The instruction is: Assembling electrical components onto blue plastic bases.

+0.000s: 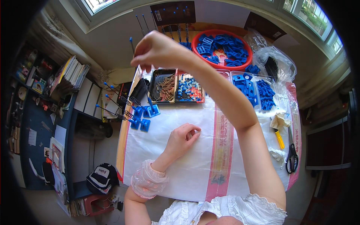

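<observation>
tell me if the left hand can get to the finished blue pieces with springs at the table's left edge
Probably yes: the left hand rests on the white table cover, and only bare cover lies between it and the blue spring pieces.

A single view, from a fisheye camera worn on the person's head, looks steeply down over the chest onto the bench [210, 165]. The near edge of the bench sits just below the lens, the far edge runs toward the windows at the top, and straight edges bow outward toward the dark round rim. Both forearms enter from the lower edge, close to the lens. The floor shows past the bench's left edge. There is no second view to share any part of the scene.
</observation>
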The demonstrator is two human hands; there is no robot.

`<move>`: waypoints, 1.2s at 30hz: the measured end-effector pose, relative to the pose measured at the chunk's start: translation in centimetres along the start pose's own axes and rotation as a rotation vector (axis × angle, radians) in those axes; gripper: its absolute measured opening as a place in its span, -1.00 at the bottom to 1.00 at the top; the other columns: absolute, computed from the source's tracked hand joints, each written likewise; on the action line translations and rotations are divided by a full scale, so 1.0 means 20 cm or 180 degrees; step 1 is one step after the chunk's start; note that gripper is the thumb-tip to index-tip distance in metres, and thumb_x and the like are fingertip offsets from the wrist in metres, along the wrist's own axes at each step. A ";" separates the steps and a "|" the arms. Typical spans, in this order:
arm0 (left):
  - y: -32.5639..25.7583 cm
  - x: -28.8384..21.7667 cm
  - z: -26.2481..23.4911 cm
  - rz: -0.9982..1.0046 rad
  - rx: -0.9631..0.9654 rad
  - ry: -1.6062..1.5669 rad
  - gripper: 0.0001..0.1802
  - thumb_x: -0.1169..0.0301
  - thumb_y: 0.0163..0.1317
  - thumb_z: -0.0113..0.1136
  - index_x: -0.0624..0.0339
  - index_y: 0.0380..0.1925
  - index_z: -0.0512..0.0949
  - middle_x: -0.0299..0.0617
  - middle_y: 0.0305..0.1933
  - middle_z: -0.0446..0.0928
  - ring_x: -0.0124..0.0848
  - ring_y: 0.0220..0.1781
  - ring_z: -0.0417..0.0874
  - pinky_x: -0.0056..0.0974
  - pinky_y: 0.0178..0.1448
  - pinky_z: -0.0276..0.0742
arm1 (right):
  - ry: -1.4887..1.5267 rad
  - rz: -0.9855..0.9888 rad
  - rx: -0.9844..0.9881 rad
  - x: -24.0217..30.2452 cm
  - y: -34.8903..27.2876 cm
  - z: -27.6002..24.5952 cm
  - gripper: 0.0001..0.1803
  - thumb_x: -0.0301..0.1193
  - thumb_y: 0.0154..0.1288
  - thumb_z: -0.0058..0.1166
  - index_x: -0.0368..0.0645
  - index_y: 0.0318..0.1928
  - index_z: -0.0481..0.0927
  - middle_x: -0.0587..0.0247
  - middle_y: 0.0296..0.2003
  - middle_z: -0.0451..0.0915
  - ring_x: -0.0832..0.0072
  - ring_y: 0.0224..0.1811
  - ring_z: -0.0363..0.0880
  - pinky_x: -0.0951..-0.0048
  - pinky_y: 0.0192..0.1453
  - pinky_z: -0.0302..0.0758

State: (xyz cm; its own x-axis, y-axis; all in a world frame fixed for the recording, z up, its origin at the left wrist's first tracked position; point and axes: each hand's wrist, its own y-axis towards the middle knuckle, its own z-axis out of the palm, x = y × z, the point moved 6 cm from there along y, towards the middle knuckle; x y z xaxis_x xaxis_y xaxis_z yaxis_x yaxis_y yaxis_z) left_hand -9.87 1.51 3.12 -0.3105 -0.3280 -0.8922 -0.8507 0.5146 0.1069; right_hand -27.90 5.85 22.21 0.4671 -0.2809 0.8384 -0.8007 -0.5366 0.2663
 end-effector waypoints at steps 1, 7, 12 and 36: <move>0.00 0.00 0.00 -0.0026 -0.0006 0.0008 -0.88 0.52 0.25 0.33 0.21 -0.21 0.68 -0.22 -0.40 0.59 -0.50 -0.57 0.53 -0.36 -0.39 0.48 | -0.0023 0.0070 -0.0131 -0.01 0.03 -0.05 -0.80 -0.41 0.30 0.32 -0.34 -0.31 0.77 0.20 -0.52 0.72 0.60 -0.50 0.70 0.54 -0.42 0.57; -0.01 0.01 -0.01 -0.0117 -0.0006 -0.0039 -0.85 0.51 0.25 0.35 0.17 -0.18 0.71 -0.28 -0.38 0.62 -0.59 -0.55 0.46 -0.42 -0.40 0.42 | -0.1226 0.0008 -0.1053 -0.10 0.24 -0.35 -0.78 -0.40 0.33 0.28 -0.37 -0.29 0.76 0.17 -0.51 0.74 0.50 -0.53 0.73 0.46 -0.35 0.65; 0.00 0.02 0.00 -0.0157 0.0016 -0.0054 -0.85 0.51 0.25 0.35 0.17 -0.17 0.71 -0.29 -0.39 0.61 -0.59 -0.55 0.46 -0.42 -0.40 0.42 | -0.1980 -0.0199 -0.1709 -0.50 0.41 -0.41 -0.79 -0.42 0.34 0.27 -0.38 -0.31 0.74 0.03 -0.51 0.73 0.35 -0.51 0.77 0.31 -0.21 0.69; 0.01 0.02 0.00 -0.0172 0.0071 -0.0073 -0.84 0.52 0.25 0.35 0.18 -0.16 0.71 -0.26 -0.38 0.60 -0.56 -0.55 0.48 -0.41 -0.40 0.43 | -0.2040 0.0725 -0.1975 -0.90 0.50 -0.59 -0.80 -0.39 0.23 0.31 -0.23 -0.19 0.76 -0.20 -0.12 0.72 -0.08 -0.02 0.73 0.06 0.10 0.67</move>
State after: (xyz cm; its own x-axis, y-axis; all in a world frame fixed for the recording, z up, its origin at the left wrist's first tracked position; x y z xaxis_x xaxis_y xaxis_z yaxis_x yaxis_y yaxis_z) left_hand -10.24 1.50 2.85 -0.2543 -0.3377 -0.9062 -0.8563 0.5142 0.0486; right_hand -48.81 14.93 15.41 0.2437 -0.8140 0.5272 -0.8700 0.0568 0.4898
